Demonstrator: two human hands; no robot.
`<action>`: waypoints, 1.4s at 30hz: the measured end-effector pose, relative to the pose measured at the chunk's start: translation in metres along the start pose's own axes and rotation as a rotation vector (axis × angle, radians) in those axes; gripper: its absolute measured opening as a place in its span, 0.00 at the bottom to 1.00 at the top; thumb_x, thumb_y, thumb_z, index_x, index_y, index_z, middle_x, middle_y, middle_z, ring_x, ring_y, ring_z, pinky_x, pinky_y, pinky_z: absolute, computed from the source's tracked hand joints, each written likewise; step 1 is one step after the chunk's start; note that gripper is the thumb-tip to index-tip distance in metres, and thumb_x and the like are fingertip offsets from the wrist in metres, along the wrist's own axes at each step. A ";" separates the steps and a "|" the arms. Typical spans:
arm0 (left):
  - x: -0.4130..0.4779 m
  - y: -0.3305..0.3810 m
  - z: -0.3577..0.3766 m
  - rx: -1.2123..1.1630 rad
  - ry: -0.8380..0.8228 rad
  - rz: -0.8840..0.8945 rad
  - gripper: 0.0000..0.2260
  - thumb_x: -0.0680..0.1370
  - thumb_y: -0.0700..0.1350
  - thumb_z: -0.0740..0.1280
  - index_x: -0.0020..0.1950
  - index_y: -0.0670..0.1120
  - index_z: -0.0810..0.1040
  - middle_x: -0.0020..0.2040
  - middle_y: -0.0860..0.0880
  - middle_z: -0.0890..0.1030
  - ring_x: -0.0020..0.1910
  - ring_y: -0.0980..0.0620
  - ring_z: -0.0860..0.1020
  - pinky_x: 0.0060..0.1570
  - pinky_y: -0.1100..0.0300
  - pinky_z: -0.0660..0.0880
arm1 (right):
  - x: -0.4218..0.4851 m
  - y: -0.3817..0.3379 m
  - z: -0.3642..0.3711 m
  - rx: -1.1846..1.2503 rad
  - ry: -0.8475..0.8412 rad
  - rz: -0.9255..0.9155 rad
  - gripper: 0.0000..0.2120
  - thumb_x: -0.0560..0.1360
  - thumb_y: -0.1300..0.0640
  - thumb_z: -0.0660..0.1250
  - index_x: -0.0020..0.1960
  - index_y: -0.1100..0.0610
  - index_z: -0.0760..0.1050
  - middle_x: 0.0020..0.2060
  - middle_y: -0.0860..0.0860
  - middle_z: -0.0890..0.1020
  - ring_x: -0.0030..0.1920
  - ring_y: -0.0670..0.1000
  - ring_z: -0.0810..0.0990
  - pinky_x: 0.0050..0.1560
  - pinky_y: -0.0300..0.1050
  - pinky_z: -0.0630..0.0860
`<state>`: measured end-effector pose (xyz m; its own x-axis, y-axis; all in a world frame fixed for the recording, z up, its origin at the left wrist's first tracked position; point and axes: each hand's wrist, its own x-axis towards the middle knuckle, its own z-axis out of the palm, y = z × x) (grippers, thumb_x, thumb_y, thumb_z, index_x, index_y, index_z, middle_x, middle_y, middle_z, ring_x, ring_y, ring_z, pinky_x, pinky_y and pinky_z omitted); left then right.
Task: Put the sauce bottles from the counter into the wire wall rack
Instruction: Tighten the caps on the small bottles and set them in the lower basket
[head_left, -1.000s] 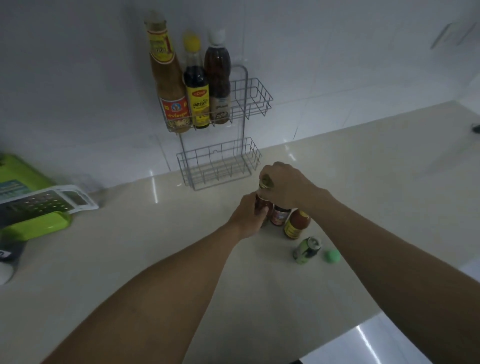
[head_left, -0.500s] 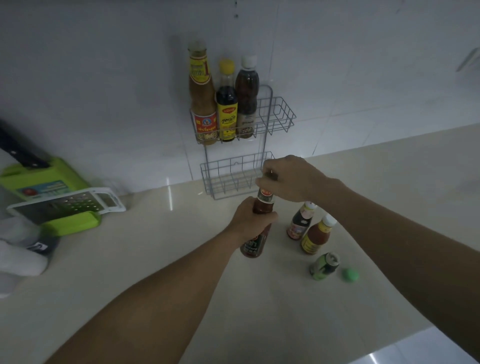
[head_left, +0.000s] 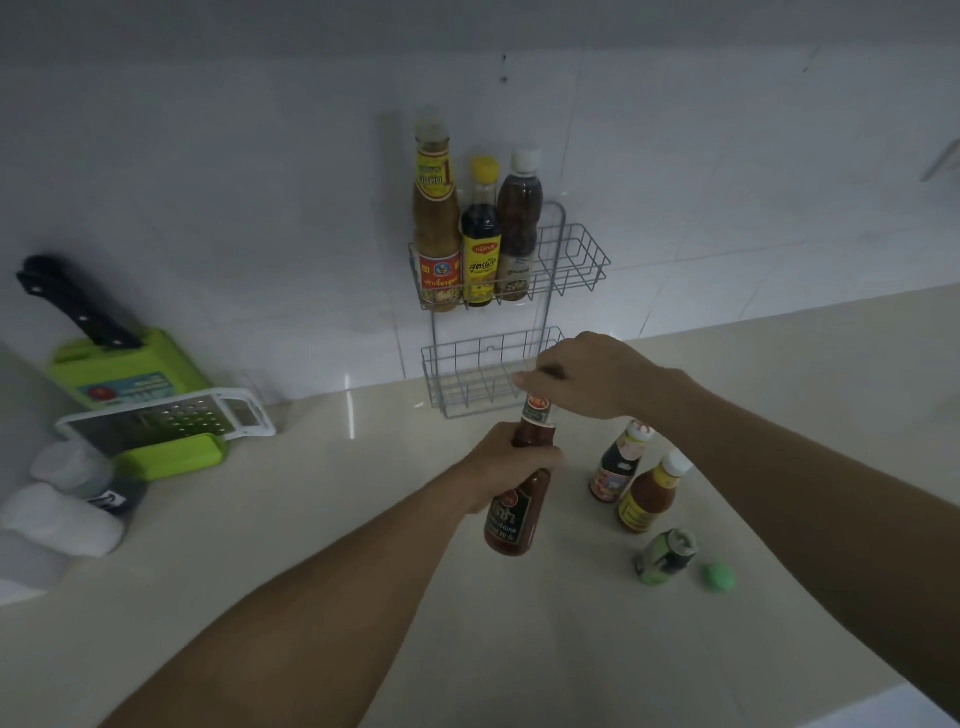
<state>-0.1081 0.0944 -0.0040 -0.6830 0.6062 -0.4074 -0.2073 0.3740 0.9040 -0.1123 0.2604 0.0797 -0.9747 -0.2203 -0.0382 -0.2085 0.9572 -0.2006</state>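
Observation:
A tall red sauce bottle (head_left: 514, 514) hangs above the counter, held by both hands. My left hand (head_left: 506, 465) wraps its middle and my right hand (head_left: 587, 374) covers its cap. Two smaller sauce bottles stand on the counter to the right: a dark one (head_left: 615, 467) and an orange one (head_left: 649, 496). The wire wall rack (head_left: 571, 260) has two tiers. Its upper tier holds three bottles (head_left: 480, 234) at the left; the lower tier (head_left: 467, 374) holds nothing.
A green drink can (head_left: 665, 557) and a small green cap (head_left: 718, 576) sit near the front right. At the left are a green knife block (head_left: 130, 364) with a black-handled knife, a white grater (head_left: 166, 421) and white containers (head_left: 62, 514).
The red bottle has been lifted off the counter and away from the two smaller bottles, still in both hands. The view has shifted, bringing the rack toward the centre.

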 end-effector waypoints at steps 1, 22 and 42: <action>0.000 0.001 0.000 0.008 0.017 0.002 0.05 0.66 0.46 0.73 0.36 0.48 0.79 0.37 0.45 0.83 0.38 0.47 0.81 0.46 0.53 0.78 | -0.002 0.001 0.002 0.011 0.040 -0.019 0.27 0.80 0.36 0.53 0.32 0.53 0.70 0.27 0.49 0.74 0.30 0.49 0.73 0.33 0.44 0.66; 0.001 -0.010 0.017 0.290 0.381 0.019 0.05 0.65 0.51 0.71 0.34 0.52 0.77 0.34 0.51 0.82 0.36 0.49 0.82 0.37 0.59 0.78 | -0.011 -0.007 0.033 -0.242 -0.012 0.284 0.15 0.82 0.47 0.54 0.53 0.57 0.71 0.44 0.56 0.76 0.47 0.60 0.78 0.44 0.51 0.76; 0.004 -0.006 0.013 0.141 0.215 -0.048 0.05 0.64 0.46 0.73 0.31 0.49 0.77 0.29 0.50 0.81 0.30 0.50 0.79 0.35 0.60 0.77 | -0.009 -0.003 0.024 0.035 0.029 0.234 0.30 0.81 0.38 0.49 0.31 0.56 0.72 0.29 0.52 0.77 0.34 0.54 0.78 0.35 0.45 0.71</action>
<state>-0.1002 0.1037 -0.0123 -0.8110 0.4281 -0.3988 -0.1538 0.5018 0.8512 -0.1007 0.2546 0.0573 -0.9982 0.0125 -0.0593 0.0254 0.9743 -0.2236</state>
